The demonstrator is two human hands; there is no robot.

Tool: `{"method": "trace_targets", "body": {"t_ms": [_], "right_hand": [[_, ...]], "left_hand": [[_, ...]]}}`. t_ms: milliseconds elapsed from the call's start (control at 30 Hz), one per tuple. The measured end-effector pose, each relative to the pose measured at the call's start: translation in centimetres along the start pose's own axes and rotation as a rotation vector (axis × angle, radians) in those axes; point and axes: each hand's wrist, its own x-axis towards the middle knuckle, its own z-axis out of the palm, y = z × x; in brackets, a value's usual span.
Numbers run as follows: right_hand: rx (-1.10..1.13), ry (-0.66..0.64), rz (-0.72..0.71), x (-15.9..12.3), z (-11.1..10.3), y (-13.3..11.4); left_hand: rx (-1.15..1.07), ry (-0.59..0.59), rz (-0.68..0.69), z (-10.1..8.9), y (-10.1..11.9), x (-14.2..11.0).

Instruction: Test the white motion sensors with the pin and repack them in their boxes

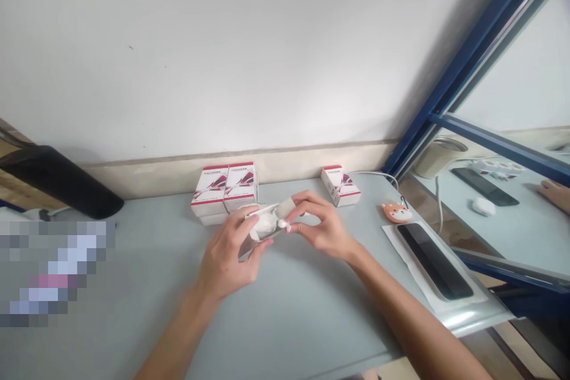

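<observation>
My left hand [229, 255] is closed around a small open carton [291, 208], its flap raised on the right side. The carton is tilted above the table, and a crumpled white wrapping [266, 225] shows in its opening. What lies inside the wrapping is hidden. With thumb and fingertips, my right hand [324, 227] pinches the twisted white end of this wrapping at the carton's right side. Just behind my left hand sit white and red boxes [222, 187], side by side.
Another white and red box [341, 185] stands by the wall. At the right lie an orange animal-faced case [396, 212] and a dark phone [434, 261] on a white sheet. A black object [62, 181] leans in at left. A blue-framed glass panel [499, 145] borders the table [285, 320].
</observation>
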Motion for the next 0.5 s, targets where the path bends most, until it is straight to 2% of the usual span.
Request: {"method": "trace_targets", "body": {"t_ms": [167,233,300,400,500], "right_hand": [[0.216,0.121,0.147,0.3,0.1,0.3],[0.196,0.217,0.236,0.4,-0.2,1.0],[-0.068,0.244,0.366,0.5,-0.7,1.9],[-0.576,0.173,0.504,0.3,-1.5,3.4],[-0.71,0.109,0.524,-0.2,-1.8,4.9]], "left_hand": [[-0.018,-0.011,-0.032,0.1,-0.2,-0.5],[-0.001,-0.006,-0.041,0.1,-0.2,-0.6],[0.013,0.006,-0.045,0.0,-0.3,-0.6],[0.006,0.017,-0.046,-0.1,-0.3,-0.7],[-0.018,0.02,-0.051,-0.1,-0.3,-0.7]]}}
